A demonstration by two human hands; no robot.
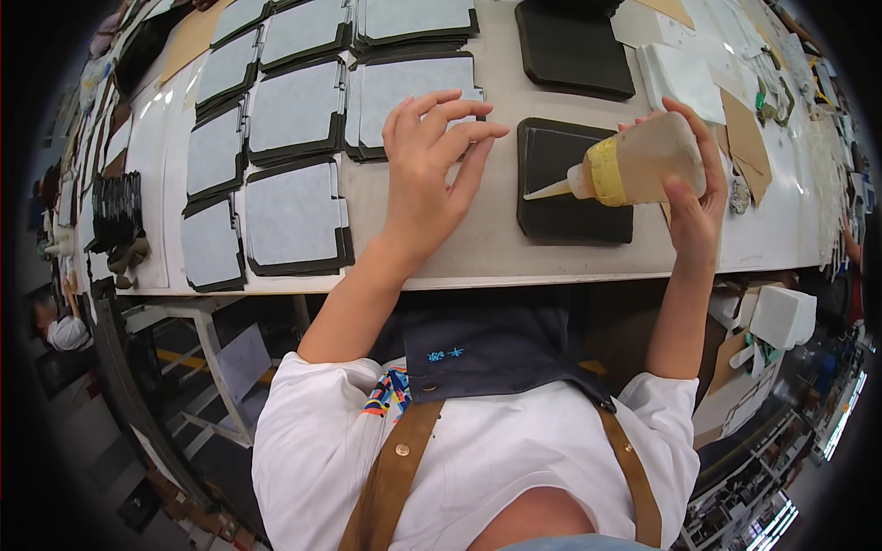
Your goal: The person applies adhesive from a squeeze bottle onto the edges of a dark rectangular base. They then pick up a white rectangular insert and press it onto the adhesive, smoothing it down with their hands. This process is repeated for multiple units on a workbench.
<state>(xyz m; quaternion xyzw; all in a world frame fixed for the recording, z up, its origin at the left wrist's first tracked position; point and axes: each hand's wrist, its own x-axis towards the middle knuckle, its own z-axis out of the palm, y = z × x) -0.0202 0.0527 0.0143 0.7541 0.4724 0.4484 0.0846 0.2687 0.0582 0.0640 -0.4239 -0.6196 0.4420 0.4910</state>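
Left hand (427, 161), fingers spread, hovers near the pale panels (292, 110); next comes the near black stack (558, 216) on the counter (487, 220), then the bottle (650, 161), nozzle (553, 189) pointing left over the stack, gripped in the right hand (694, 204).

Yellow-banded tan bottle (657, 163), black stacks (559, 158)

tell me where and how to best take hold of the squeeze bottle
Probably grip the squeeze bottle by its wide, rounded body, coming from the right, thumb and fingers wrapping around it, as the right hand does. It is tipped nearly sideways, its thin nozzle pointing left over the dark stack, so approaching from the right should avoid the tip.
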